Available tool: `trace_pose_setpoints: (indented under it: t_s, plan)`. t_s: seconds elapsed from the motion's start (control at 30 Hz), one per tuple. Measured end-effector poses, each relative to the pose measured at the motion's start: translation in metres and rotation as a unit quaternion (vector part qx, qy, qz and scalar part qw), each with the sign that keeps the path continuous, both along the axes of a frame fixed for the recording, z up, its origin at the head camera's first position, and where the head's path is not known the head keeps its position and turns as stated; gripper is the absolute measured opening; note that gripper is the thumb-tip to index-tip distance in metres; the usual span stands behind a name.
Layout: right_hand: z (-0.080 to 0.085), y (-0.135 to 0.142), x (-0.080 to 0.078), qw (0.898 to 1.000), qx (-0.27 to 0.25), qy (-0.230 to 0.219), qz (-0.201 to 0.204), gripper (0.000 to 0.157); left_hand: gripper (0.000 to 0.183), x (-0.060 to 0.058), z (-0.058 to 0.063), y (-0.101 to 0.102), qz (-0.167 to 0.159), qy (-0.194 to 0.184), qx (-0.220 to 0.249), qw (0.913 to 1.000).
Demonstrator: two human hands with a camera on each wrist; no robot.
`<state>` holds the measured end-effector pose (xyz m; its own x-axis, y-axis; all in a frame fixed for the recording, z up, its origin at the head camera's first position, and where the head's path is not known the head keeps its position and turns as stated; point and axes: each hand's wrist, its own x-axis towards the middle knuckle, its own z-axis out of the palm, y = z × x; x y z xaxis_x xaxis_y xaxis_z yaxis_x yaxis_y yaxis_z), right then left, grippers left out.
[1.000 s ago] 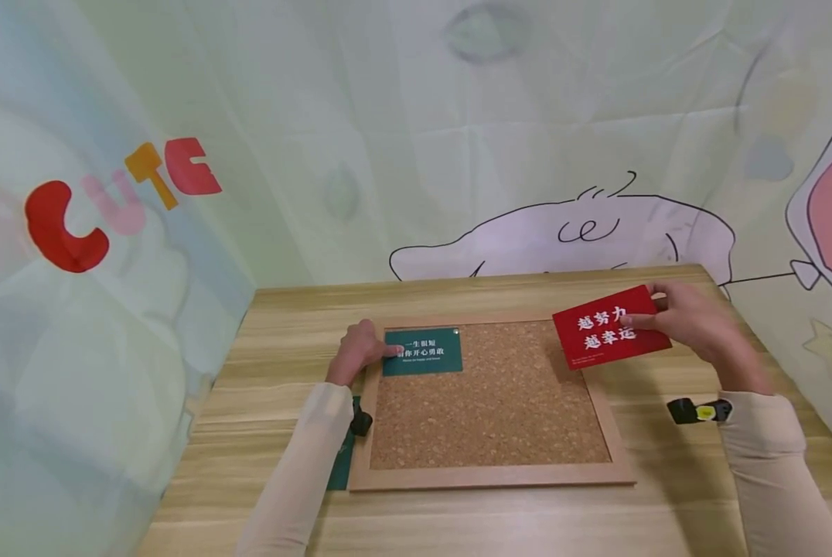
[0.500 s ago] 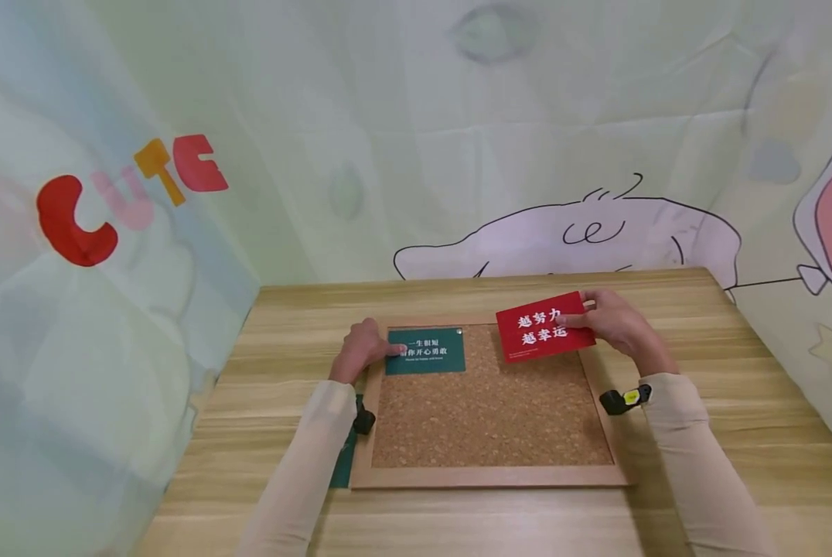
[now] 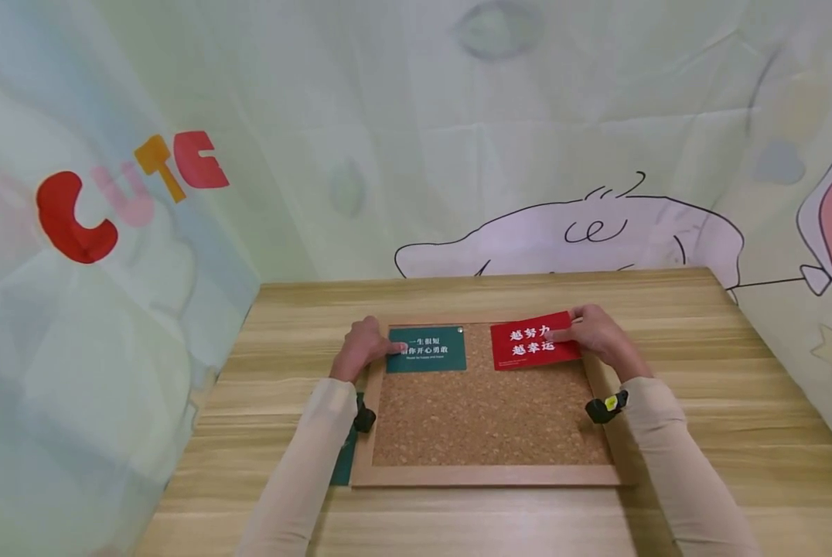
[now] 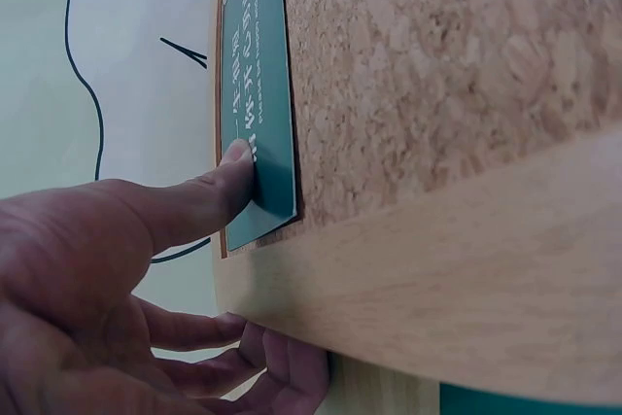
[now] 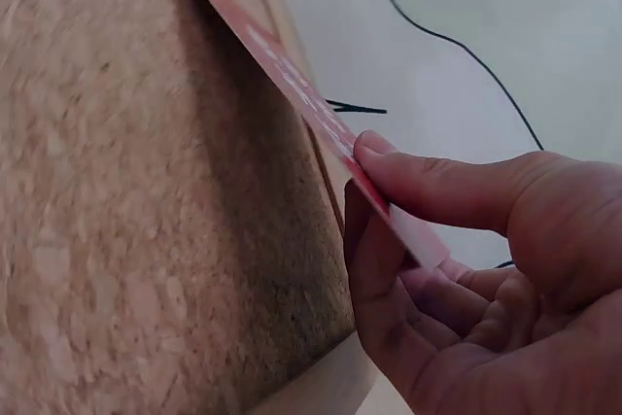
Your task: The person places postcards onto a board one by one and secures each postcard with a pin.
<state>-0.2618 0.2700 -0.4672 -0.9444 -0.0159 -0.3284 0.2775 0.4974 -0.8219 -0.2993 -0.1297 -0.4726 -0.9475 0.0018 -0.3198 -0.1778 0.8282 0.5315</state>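
Observation:
A wood-framed cork board [image 3: 489,422] lies on the table. My left hand [image 3: 362,346] is at its upper left corner: the thumb presses a green card [image 4: 267,94] onto the cork while the other fingers curl against the outer side of the frame. A small pale dot sits at the card's top right corner. Near the board's upper right, my right hand [image 3: 600,336] pinches a red card [image 3: 527,348] with white lettering between thumb and fingers. In the right wrist view the red card [image 5: 292,85] slants, its held end raised off the cork and casting a shadow.
Another green card [image 3: 344,456] pokes out at the board's left side, partly covered by the left arm. Behind the wooden table [image 3: 472,518] hangs a printed curtain [image 3: 305,139] with cartoon drawings.
My right hand has carried the red card leftward and down to the board's upper right area, its tilt lessening. The left hand has stayed at the green card.

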Motion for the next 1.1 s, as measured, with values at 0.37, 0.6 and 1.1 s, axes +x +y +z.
trace_pose_setpoints:
  t_s: [0.37, 0.6, 1.1]
  plan:
    - [-0.003, -0.009, 0.002, 0.984, 0.172, 0.033, -0.015, 0.047, 0.056, 0.001, 0.002, 0.000, -0.011, 0.010, -0.015, 0.9998]
    - [-0.002, -0.015, 0.003, 0.977, 0.210, 0.039, -0.014, 0.060, 0.058, 0.001, 0.003, 0.001, -0.008, 0.008, -0.013, 0.9998]
    - [-0.002, -0.021, 0.003, 0.975, 0.221, 0.037, -0.014, 0.063, 0.059, 0.001, 0.001, 0.000, -0.013, 0.014, -0.018, 0.9997]
